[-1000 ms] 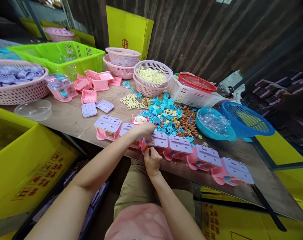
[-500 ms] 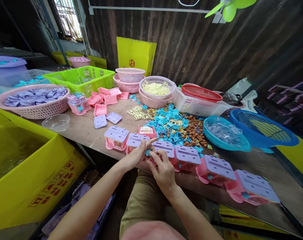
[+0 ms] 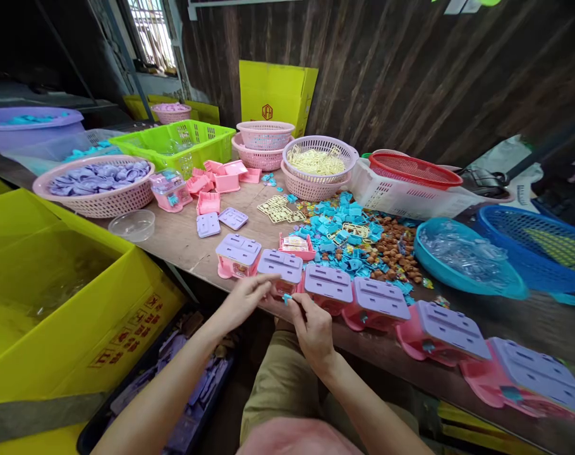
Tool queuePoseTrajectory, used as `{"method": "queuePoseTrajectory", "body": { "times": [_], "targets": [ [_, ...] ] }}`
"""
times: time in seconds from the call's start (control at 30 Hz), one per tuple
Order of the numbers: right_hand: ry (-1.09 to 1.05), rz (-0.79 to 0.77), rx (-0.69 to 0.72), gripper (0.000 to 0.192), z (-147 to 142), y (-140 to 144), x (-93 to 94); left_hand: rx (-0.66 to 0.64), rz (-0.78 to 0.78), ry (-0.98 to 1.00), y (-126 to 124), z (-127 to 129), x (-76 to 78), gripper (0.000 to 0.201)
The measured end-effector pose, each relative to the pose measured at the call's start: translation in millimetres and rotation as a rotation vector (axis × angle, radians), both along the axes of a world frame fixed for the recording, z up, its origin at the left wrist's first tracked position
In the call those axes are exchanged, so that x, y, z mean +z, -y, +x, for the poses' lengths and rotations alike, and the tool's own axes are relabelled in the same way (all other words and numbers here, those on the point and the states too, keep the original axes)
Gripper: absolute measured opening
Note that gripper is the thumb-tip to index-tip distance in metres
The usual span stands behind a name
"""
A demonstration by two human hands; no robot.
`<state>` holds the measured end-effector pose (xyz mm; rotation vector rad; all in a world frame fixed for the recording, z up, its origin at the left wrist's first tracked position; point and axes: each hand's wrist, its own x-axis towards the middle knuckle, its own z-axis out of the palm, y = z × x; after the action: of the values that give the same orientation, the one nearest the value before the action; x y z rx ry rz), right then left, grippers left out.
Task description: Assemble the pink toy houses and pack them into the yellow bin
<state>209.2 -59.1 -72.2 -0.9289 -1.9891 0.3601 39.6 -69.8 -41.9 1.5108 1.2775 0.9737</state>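
Observation:
Between the thumb and index finger of my right hand (image 3: 314, 332) is a small blue plastic piece (image 3: 286, 298). To its left, my left hand (image 3: 247, 302) has its fingers stretched out and slightly blurred, apart from the blue piece. The fingers overlap the front of a pink toy box with a purple lid (image 3: 282, 265); whether they touch it I cannot tell. Several similar boxes stand in a row along the table's front edge, one to the left (image 3: 240, 249) and others to the right (image 3: 328, 284). Behind the row sits an open pink box (image 3: 297, 246) with printed paper inside.
Loose blue parts (image 3: 335, 230) and brown figures (image 3: 394, 243) are heaped behind the row. A turquoise basin (image 3: 503, 284) holds clear plastic pieces. Pink baskets (image 3: 263, 158), a green crate (image 3: 211, 145) and a yellow carton (image 3: 126, 278) stand around the table.
My hands have moved apart; the blue piece, held between them before, is now in my right fingertips alone. The view has shifted, so the table's things appear further right or lower.

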Motion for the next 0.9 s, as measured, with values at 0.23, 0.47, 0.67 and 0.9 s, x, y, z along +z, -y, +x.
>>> {"method": "queuePoseTrajectory", "body": {
  "times": [0.23,0.47,0.67,0.9],
  "targets": [
    [0.081,-0.255,-0.065,0.015,-27.9,-13.4,-29.7,-0.140,0.420,-1.017,-55.2,-42.4,7.5,0.044],
    [0.131,-0.204,-0.172,0.016,-45.1,-35.4,-42.2,-0.229,0.324,-0.984,-78.4,-43.6,3.0,0.053],
    [0.137,-0.150,-0.169,0.022,-49.2,-39.1,-52.6,-0.149,0.390,-0.954,-74.9,-43.5,-6.3,0.054],
    [0.121,-0.093,-0.203,0.031,-53.2,-42.7,-59.1,-0.169,0.344,-0.957,-73.2,-40.9,0.0,0.056]
  ]
}}
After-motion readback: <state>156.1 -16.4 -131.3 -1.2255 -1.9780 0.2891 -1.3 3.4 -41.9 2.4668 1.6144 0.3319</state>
